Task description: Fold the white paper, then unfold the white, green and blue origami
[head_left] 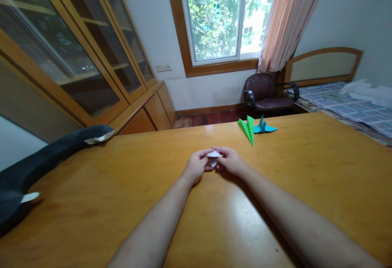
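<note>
Between my two hands is a small white folded paper (214,154), wide at the top with a point toward me. My left hand (196,166) pinches its left side, and my right hand (232,161) grips its right side, fingers closed on both. The fingers cover the paper's side edges, so its full shape is partly hidden. Beyond my right hand, a green paper plane (248,129) lies on the table with its nose toward me. Beside it sits a blue paper crane (263,126).
The wooden table (137,202) spreads around my arms. A long dark plush toy (52,155) lies along its left side. Past the far edge stand a brown office chair (263,92) and a bed (352,104). A glass-doored cabinet (88,47) rises at the left.
</note>
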